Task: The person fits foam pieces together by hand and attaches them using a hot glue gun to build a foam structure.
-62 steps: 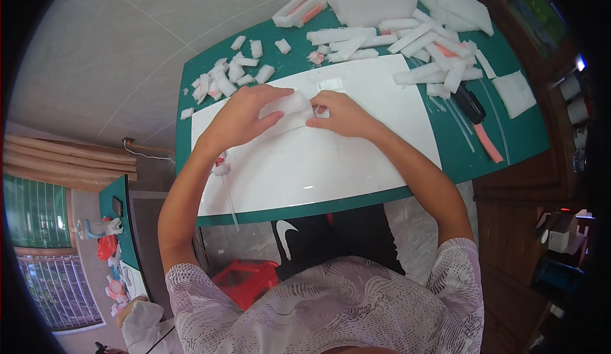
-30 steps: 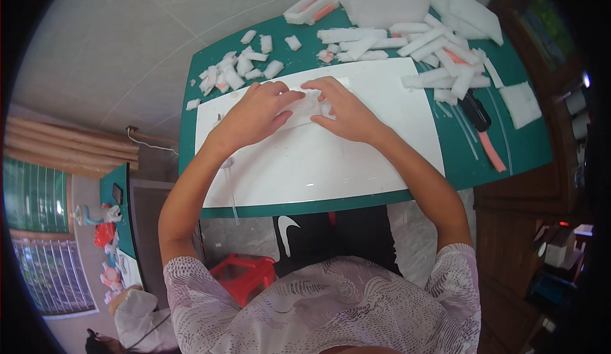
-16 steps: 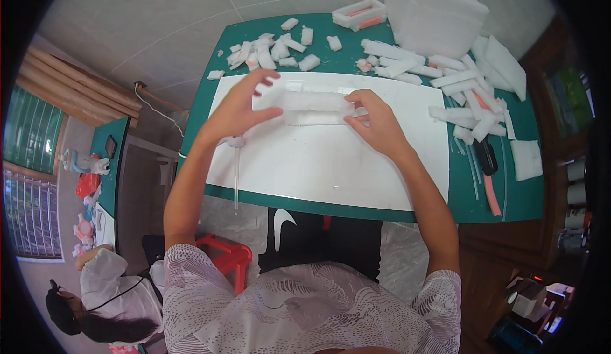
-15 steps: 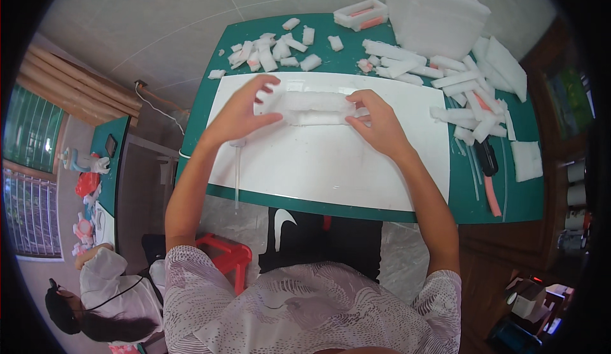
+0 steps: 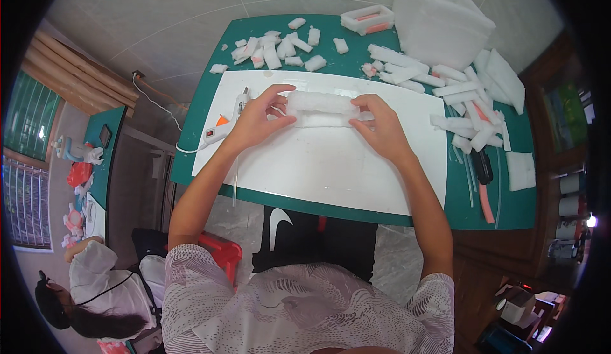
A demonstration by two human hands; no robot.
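A small rectangular frame of white foam strips (image 5: 323,103), with an opening along its middle, is held over the white board. My left hand (image 5: 264,117) has its thumb and fingers closed on the frame's left end. At the opposite end, my right hand (image 5: 382,128) pinches it between thumb and fingers. Beside my left wrist lies a white glue gun (image 5: 219,132) with an orange trigger and a red switch. A clear glue stick (image 5: 235,182) shows near my left forearm, toward the board's front edge.
The white board (image 5: 318,169) covers much of a green table (image 5: 299,204). Foam scraps (image 5: 280,48) and strips (image 5: 474,96), a foam frame (image 5: 368,20) and a large foam box (image 5: 439,23) line the back and right. A black-handled cutter (image 5: 482,166) lies right. Another person (image 5: 108,290) sits at left.
My left hand has moved right and closed on the frame's left end. The glue gun, hidden earlier behind my left hand and arm, now shows. My right hand keeps its hold.
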